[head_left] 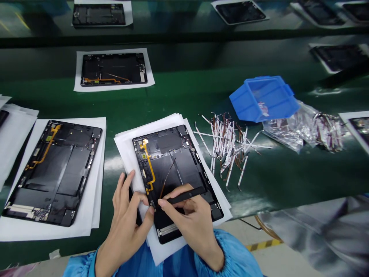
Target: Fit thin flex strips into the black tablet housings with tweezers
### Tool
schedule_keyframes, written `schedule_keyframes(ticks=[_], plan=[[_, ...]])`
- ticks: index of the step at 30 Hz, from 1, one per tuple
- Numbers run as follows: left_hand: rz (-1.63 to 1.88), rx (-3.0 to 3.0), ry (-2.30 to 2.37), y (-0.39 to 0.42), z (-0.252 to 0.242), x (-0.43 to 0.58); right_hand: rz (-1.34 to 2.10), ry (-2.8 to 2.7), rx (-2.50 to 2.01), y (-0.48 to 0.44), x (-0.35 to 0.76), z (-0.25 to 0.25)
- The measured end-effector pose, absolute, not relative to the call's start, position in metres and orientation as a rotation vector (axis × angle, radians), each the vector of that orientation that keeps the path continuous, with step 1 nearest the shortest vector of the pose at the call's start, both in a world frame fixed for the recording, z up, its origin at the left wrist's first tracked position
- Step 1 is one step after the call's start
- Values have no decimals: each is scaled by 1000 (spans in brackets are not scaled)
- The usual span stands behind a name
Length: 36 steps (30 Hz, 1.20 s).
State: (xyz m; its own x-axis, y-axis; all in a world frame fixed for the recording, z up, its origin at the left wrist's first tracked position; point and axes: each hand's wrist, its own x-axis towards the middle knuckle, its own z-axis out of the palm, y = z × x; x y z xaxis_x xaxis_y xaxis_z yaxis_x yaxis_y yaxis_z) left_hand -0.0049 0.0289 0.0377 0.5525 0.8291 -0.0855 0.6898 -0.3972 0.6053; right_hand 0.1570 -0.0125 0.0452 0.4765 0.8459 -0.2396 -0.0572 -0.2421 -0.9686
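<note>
An open black tablet housing (184, 169) lies tilted on a stack of white sheets (123, 142) in front of me. An orange flex cable (150, 169) runs along its left side, and a thin brown strip (167, 179) slants up from near my fingers. My left hand (128, 215) pinches at the housing's left edge with thumb and index finger, the other fingers raised. Held like a pen in my right hand (193, 215) is a slim black tool, apparently tweezers (187, 195). Its tip is hidden by my fingers, low on the housing's left side.
To the left, another open tablet housing (62, 169) rests on white sheets. A pile of white and brown strips (227, 144) lies to the right, near a tipped blue bin (259, 100) and clear plastic bags (300, 123). Further housings (113, 69) sit across the green bench (184, 100).
</note>
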Motion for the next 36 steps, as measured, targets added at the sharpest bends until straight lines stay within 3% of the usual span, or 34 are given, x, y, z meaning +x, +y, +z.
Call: schedule_keyframes(ticks=[17, 24, 31, 36], plan=[[225, 2204, 1236, 27, 39, -3, 1005, -652, -1580, -10, 156, 46], [376, 2168, 1212, 25, 34, -7, 1090, -774, -1366, -14, 149, 62], [391, 2088, 1008, 13, 35, -47, 652, -1487, -1834, -22, 153, 67], [379, 1828, 901, 5, 31, -72, 539, -1740, -1977, -22, 143, 52]])
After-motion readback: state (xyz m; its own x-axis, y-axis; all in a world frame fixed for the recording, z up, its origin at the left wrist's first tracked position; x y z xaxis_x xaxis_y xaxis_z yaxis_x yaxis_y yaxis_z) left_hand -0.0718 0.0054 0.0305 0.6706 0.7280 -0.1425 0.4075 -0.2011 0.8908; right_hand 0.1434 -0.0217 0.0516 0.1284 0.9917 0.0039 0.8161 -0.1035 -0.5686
